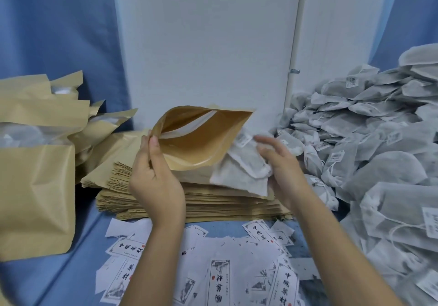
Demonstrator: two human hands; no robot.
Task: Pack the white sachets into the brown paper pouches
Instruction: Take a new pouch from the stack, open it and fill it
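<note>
Holding pouch [196,144] open, left hand [154,182] fingers pinched on rim. Gripping sachet [239,175] at pouch mouth, right hand [282,170] fingers clamped round it, not yet in. Filled pouches [35,187] at left; big sachet heap [379,151], flat stack [201,199] remaining.

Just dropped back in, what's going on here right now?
A person is packing. The left hand holds a brown paper pouch open above a stack of flat pouches. The right hand grips white sachets at its mouth, not yet inside. A sachet pile lies to the right, filled pouches to the left.
</note>
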